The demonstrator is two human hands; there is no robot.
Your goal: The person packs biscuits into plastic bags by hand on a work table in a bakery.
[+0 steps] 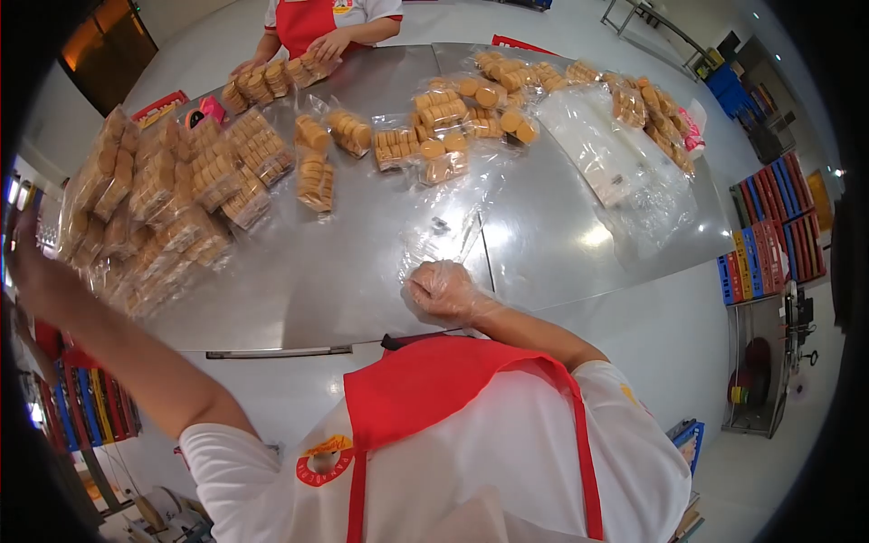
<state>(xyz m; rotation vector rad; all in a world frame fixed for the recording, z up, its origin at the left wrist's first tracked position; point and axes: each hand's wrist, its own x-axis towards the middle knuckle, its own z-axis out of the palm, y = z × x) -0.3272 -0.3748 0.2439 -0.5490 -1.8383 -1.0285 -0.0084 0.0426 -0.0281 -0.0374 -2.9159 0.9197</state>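
Observation:
My right hand [444,291], in a clear plastic glove, is closed in a fist at the near edge of the steel table. Its fingers grip the near end of a clear plastic bag [444,237], which lies crumpled toward the packs of round biscuits [444,163]. Out at the far left edge of view, my left hand [34,258] is raised beside a big pile of packed biscuits [167,185]. It is dark and blurred there, so its fingers do not show clearly.
A stack of clear bags [593,149] lies on the steel table [362,262] at right, with more biscuit packs [665,122] behind it. Across the table, a person in a red apron [308,25] handles a row of packs [267,83]. Coloured crates [769,217] stand at right.

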